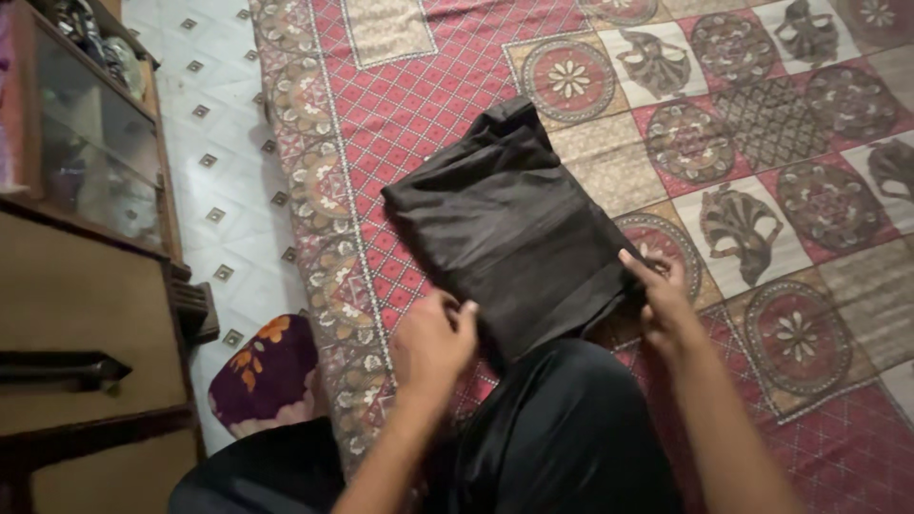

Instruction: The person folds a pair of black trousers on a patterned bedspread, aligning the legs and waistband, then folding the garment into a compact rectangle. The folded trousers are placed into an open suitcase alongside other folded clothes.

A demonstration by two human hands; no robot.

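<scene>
A folded black garment (pixel 514 228) lies on a red and beige patterned bed cover (pixel 762 171). My left hand (pixel 433 343) grips its near left edge, fingers curled around the fabric. Over at the near right corner, my right hand (pixel 662 300) pinches the cloth with fingers bent. The garment's far end bunches up into a small lump. My black-clothed knee (pixel 562 428) sits just below the garment, between my forearms.
A wooden cabinet with glass doors (pixel 86 152) stands at the left. White tiled floor (pixel 219 143) runs between it and the bed. A purple floral cushion (pixel 271 371) lies on the floor beside the bed edge.
</scene>
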